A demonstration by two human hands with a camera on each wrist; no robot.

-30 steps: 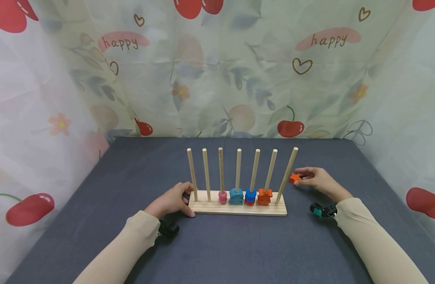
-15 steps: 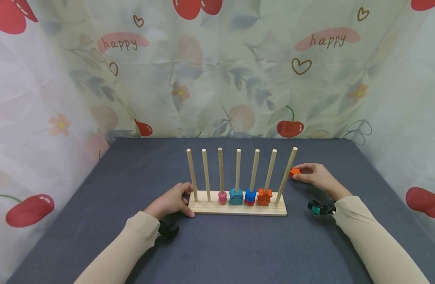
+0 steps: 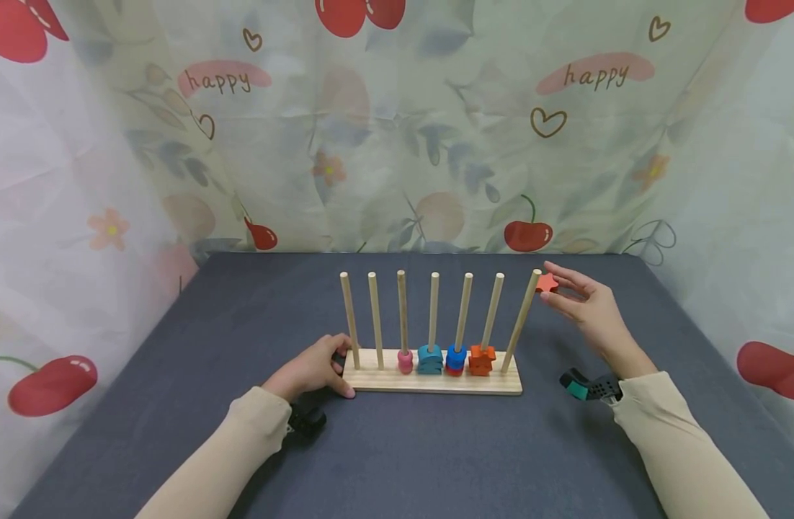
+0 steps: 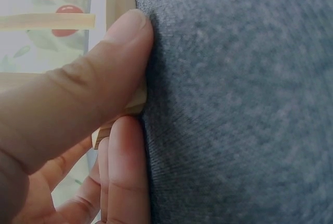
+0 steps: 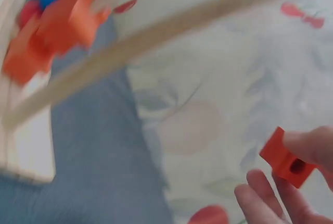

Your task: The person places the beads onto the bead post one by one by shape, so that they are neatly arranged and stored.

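Observation:
A wooden peg stacker (image 3: 423, 386) with several upright pegs stands mid-table. My left hand (image 3: 315, 367) grips its left end; in the left wrist view the thumb (image 4: 125, 36) lies along the front edge and the fingers are at the end. My right hand (image 3: 588, 306) pinches an orange star bead (image 3: 547, 283) between thumb and fingers, beside the top of the rightmost peg (image 3: 523, 317). The bead's hole shows in the right wrist view, with the bead (image 5: 274, 151) off the peg.
Beads sit low on the middle pegs: pink (image 3: 405, 362), teal (image 3: 430, 360), blue (image 3: 456, 357) above red, and orange stars (image 3: 482, 360). The two leftmost pegs and the rightmost are bare. A dark cloth (image 3: 423, 454) covers the table, with a printed curtain (image 3: 397, 144) behind.
My right hand has risen with the orange star bead from beside the rightmost peg's middle to near its top. The left hand and the stacker stay in place.

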